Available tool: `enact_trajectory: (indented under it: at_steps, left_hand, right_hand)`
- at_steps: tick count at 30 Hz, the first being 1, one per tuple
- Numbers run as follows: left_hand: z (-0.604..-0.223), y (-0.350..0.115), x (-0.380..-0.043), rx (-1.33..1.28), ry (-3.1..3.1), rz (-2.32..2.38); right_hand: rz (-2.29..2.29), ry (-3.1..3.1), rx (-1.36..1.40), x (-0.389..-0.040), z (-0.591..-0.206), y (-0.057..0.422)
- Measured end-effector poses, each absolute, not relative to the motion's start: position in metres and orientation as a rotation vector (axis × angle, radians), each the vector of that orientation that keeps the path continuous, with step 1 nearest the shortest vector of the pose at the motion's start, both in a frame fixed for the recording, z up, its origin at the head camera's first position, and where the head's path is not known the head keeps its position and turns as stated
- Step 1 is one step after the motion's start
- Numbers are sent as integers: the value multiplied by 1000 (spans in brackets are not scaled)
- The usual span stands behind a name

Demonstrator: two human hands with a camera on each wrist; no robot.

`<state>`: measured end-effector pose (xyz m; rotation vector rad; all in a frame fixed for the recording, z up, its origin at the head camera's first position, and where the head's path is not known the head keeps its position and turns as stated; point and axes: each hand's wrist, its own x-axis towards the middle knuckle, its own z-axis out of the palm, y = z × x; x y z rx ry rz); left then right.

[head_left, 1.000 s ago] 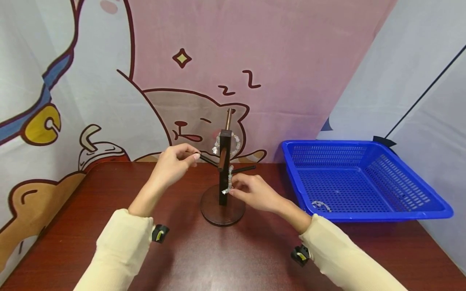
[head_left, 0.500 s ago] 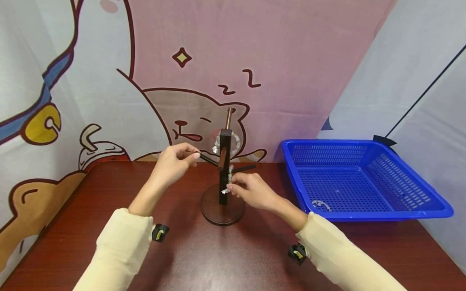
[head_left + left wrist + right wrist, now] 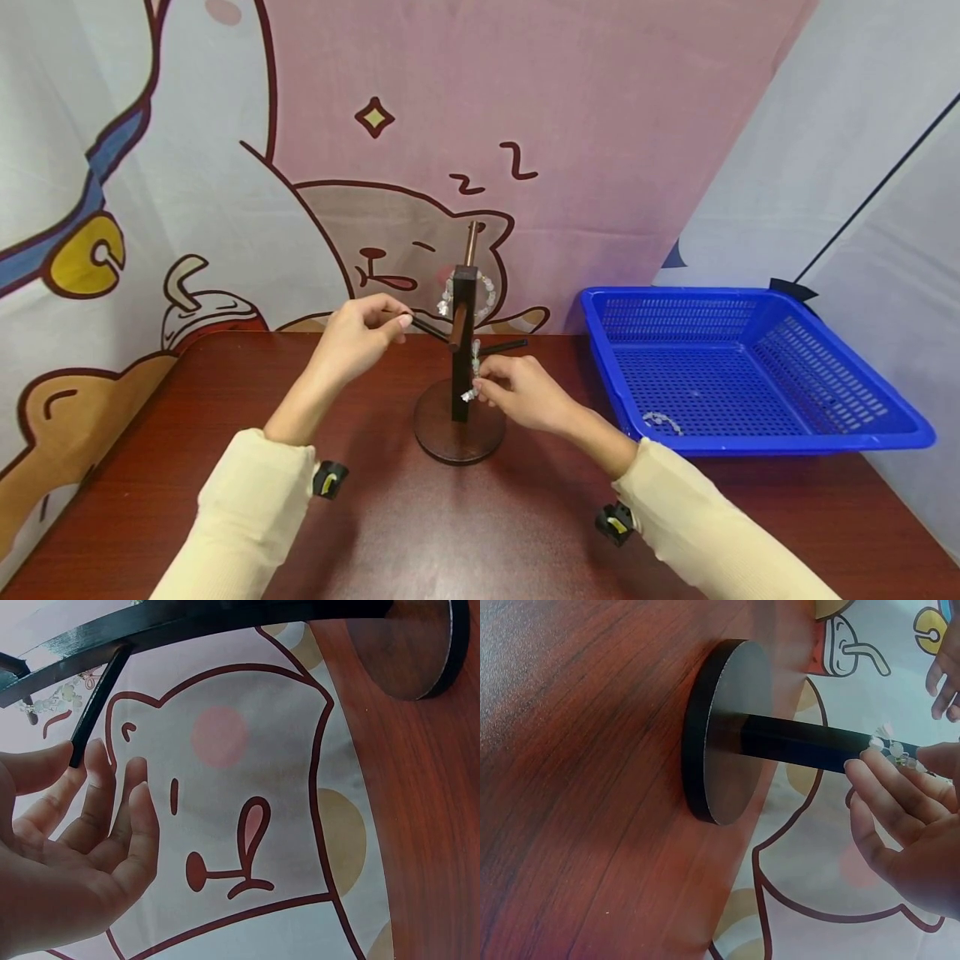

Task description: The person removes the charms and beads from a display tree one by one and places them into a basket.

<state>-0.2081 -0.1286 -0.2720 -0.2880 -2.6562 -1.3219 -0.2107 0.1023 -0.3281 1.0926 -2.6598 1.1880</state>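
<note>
Cartoon-printed cloth (image 3: 600, 125) hangs behind a reddish-brown table (image 3: 450, 542) on my head feed, the only one of the three that gives me both forearms and the blue basket (image 3: 765, 444) at the right. From it I see a dark stand (image 3: 462, 375) upright near the middle, on a round base. The left hand (image 3: 363, 333) is at the tip of a thin peg (image 3: 429, 326) on the stand's left side. The right hand (image 3: 525, 392) has a beaded bracelet (image 3: 476, 367) beside the post, its upper end at the root of the lower right peg (image 3: 506, 346); the loop shows nearly edge-on, so I cannot tell whether it circles that peg. A second bracelet (image 3: 491, 292) hangs behind the top of the post, and a third bracelet (image 3: 663, 422) lies in the basket.

My left wrist feed settles the left grip: thumb and forefinger pinch the peg's end, while the remaining fingers curve loosely, apart from it. Pale beads show beyond the post, too blurred for me to count.

On my right wrist feed, the base (image 3: 731, 735) stands out as a thick disc on the table. The right hand's thumb and fingers close around the beads just against the post, and part of the left hand enters at the edge.
</note>
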Motion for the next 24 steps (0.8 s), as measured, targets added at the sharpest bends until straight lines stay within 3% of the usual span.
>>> enact_trajectory:
  at_steps: [24]
  left_hand:
    - [-271,-128,-207,-294,-2662,-1291]
  right_hand:
    - [1230,-2708,1027,-203,-318,121]
